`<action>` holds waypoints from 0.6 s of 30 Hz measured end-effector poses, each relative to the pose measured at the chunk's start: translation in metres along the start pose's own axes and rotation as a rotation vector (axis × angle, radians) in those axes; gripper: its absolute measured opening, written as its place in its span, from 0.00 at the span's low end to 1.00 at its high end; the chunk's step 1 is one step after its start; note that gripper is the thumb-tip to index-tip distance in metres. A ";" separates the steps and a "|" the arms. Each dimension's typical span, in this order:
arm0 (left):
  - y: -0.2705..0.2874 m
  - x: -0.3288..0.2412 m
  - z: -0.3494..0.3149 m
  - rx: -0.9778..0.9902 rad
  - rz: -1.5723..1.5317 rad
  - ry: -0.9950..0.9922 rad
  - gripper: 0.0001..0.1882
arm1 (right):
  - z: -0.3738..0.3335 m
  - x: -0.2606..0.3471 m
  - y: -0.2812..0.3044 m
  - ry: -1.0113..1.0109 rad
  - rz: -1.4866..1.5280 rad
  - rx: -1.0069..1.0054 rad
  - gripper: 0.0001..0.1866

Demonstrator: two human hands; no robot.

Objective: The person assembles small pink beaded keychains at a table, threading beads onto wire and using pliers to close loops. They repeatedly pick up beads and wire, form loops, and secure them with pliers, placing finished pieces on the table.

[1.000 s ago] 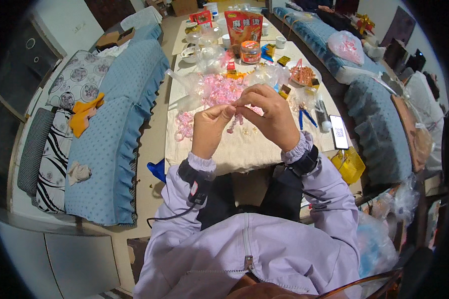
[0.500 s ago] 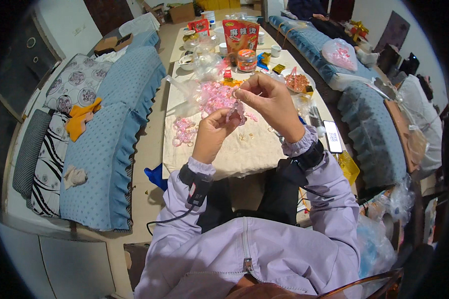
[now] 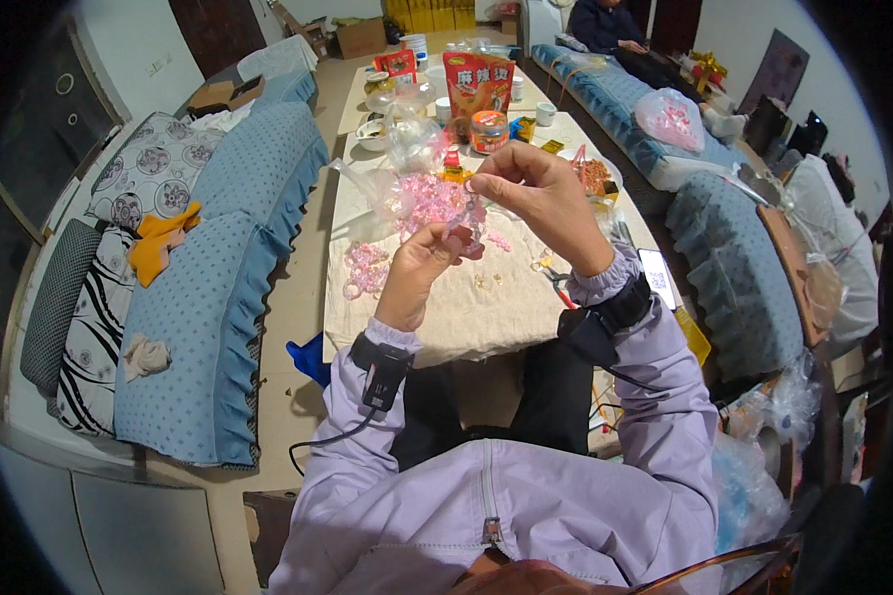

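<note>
My left hand (image 3: 413,281) is closed, its thumb and fingers pinching a pink beaded strand (image 3: 475,226) above the table. Higher and to the right, my right hand (image 3: 558,206) grips the strand's upper end between thumb and forefinger; a small ring-like piece seems to be there, too small to make out. Behind the hands lies a heap of pink beads (image 3: 429,196). Left of my left hand rests a smaller pile of pink beaded pieces (image 3: 365,266). Small gold-coloured bits (image 3: 488,283) lie on the cloth, and red-handled pliers (image 3: 564,294) sit by my right wrist.
Farther back on the table (image 3: 407,327) stand a red food pouch (image 3: 477,84), an orange-labelled jar (image 3: 489,132) and plastic bags. A phone (image 3: 657,279) lies at the right edge. Blue-covered sofas (image 3: 223,238) flank the table; a person (image 3: 615,30) sits at the far right.
The strand now hangs longer between my hands, its upper end drawn up by the right hand. The pliers beside my right wrist have come into view.
</note>
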State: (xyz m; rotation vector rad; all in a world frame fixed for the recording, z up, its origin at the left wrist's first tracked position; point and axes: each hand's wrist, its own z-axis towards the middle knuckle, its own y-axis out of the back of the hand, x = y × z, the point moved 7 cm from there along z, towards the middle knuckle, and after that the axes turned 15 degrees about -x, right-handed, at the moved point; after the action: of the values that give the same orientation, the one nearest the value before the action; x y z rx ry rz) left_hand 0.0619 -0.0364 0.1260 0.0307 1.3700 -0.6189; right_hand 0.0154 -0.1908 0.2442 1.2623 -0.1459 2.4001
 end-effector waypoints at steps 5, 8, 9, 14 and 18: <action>0.001 -0.008 -0.001 -0.018 -0.009 -0.015 0.18 | -0.001 0.001 -0.001 -0.020 0.032 -0.001 0.11; 0.002 -0.016 0.000 -0.049 -0.019 -0.037 0.19 | -0.001 0.004 -0.001 0.010 0.028 0.003 0.10; 0.001 -0.019 0.002 -0.043 -0.018 -0.045 0.19 | -0.001 0.002 0.000 -0.001 0.013 0.002 0.10; -0.001 -0.026 0.007 -0.047 -0.056 -0.052 0.19 | 0.001 0.000 0.000 0.011 -0.009 -0.003 0.12; -0.009 -0.025 0.004 -0.048 -0.148 -0.033 0.17 | 0.000 -0.001 -0.002 0.009 0.005 0.013 0.12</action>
State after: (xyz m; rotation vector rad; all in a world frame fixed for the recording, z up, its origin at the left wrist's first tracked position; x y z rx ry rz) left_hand 0.0602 -0.0357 0.1525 -0.1202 1.3629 -0.7067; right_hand 0.0167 -0.1896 0.2429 1.2577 -0.1313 2.4143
